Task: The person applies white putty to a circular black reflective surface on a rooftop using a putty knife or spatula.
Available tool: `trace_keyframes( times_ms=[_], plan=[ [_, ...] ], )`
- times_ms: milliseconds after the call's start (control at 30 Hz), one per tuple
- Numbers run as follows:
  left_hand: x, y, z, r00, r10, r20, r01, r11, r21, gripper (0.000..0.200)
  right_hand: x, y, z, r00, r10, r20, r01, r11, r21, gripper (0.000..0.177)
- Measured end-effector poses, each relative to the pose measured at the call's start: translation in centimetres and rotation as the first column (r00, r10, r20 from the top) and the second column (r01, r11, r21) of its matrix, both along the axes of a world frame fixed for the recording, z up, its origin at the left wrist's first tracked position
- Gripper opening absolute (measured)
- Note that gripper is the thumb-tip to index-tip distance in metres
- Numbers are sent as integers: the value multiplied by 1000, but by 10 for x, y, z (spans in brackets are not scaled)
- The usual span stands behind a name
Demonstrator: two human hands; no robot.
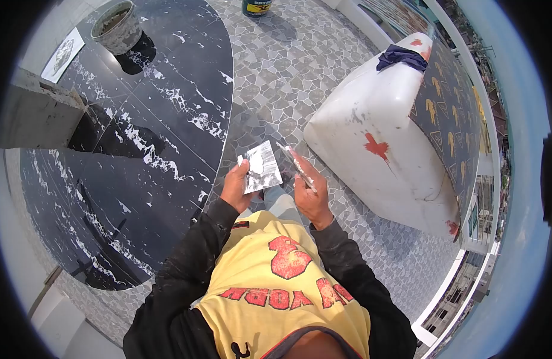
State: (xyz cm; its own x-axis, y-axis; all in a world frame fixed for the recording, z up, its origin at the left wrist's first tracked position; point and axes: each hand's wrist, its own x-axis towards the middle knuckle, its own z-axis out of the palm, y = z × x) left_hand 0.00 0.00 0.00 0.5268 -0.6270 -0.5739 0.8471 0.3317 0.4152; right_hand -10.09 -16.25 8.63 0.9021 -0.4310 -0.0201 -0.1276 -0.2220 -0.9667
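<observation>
My left hand [233, 186] grips a thin square plate [271, 175] by its edge, thumb on top. White paste [263, 160] is smeared over the plate's face, with grey streaks. In my right hand [312, 197] is a slim, flat tool, seen nearly edge-on and spotted with white, which looks like a putty knife [297, 163]. Its far end points up beside the plate, a small gap apart from it. Ahead to the right stands a large white molded shell [360, 113] with red patches [376, 147] and grey scuffs.
A dark cloth [403, 58] lies over the shell's top; a dark patterned sheet [440, 107] covers its far side. At left is a round black marbled surface [186, 72] bearing a dirty bucket [116, 29] and a concrete post [40, 113]. A tub [256, 7] stands on the stone-patterned floor [270, 78].
</observation>
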Motion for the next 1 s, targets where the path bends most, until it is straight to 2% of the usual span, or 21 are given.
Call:
trace_keyframes(
  times_ms=[67,100,167,233,300,367,500,567,600,633,667,700,733,767,833,867,900,967,1000],
  plan=[
    [-4,-23,19,994,8,-111,-20,994,-107,33,3,-17,-3,941,312,133,-250,904,-346,54],
    [-19,10,47,993,38,-110,-55,986,-156,33,-10,20,30,929,351,119,-281,876,-391,54],
    [-19,18,57,995,88,54,-77,979,-189,34,-16,31,36,870,476,130,-343,771,-536,54],
    [-32,27,68,983,149,108,-123,968,-221,34,-24,27,30,840,526,133,-358,721,-593,54],
    [-45,29,75,962,205,179,-163,961,-222,32,-30,18,31,776,619,119,-387,617,-686,53],
    [-66,31,87,944,248,219,-197,953,-231,33,-41,10,33,758,638,132,-390,607,-693,55],
    [-117,20,103,922,310,232,-253,936,-246,34,-71,-27,23,807,567,166,-323,657,-681,63],
    [-146,11,113,921,322,221,-262,928,-265,34,-89,-53,19,848,512,138,-241,605,-759,64],
    [-162,2,122,922,340,185,-288,922,-260,32,-102,-64,20,864,474,171,-181,609,-772,56],
    [-176,-6,123,919,344,192,-289,920,-266,32,-119,-70,19,861,477,177,-177,607,-775,56],
    [-191,-13,121,923,362,133,-322,913,-250,32,-139,-68,17,953,211,219,-65,846,-529,49],
    [-206,-19,121,922,380,73,-355,906,-229,33,-160,-64,15,985,-65,163,102,967,-232,43],
    [-221,-24,127,929,369,34,-361,921,-150,31,-180,-58,18,985,-95,147,118,980,-158,33],
    [-235,-32,129,925,376,43,-367,919,-145,31,-200,-53,27,984,-88,153,111,982,-150,33],
    [-262,-46,136,917,398,-25,-398,912,-102,30,-231,-44,45,994,79,80,-71,992,-101,35],
    [-272,-46,137,937,350,6,-349,936,-48,29,-232,-46,40,877,305,372,-67,843,-533,43],
    [-280,-44,139,932,363,7,-362,931,-34,29,-233,-42,46,874,312,372,-81,849,-522,43],
    [-291,-37,148,931,311,191,-300,950,-84,28,-231,-30,60,798,329,505,-173,927,-331,54],
    [-295,-36,160,919,366,145,-357,930,-85,29,-231,-33,52,752,396,527,-266,914,-306,62]
  ],
)
